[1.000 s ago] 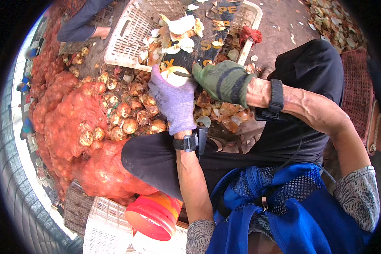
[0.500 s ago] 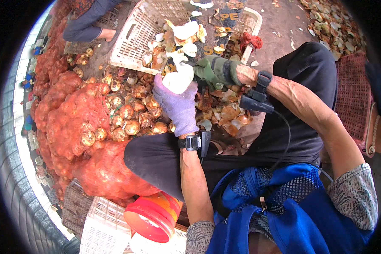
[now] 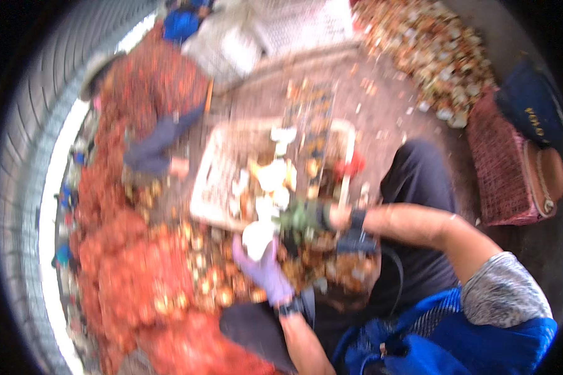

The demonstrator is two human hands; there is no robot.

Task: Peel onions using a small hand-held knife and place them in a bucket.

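One white, rounded onion [image 3: 258, 240]: rests in our left hand, at the near edge of the crate.
Onion's skin: a second ago yellowish skin showed around it; now we see only white, which we take to mean that most of the skin is off.
Onion's long axis: it looks nearly round, so we find no clear one; blur hides which way root and neck point.
Left hand in a lavender knitted glove [image 3: 260, 269]: cupped around the onion from below.
Right hand in a green knitted glove [image 3: 303, 220]: close by the onion's right side; we cannot tell whether it holds anything.
Pale slatted plastic crate [image 3: 214, 178]: stands beyond our hands with white and brown peelings [image 3: 272, 178] inside, a dark board with yellow marks [image 3: 319, 119] across it.
Brown unpeeled onions [image 3: 209, 289]: scattered to our left, beside red mesh sacks [image 3: 144, 275].
View: tipped upward since then, bringing in more of a large peel heap [image 3: 431, 56].
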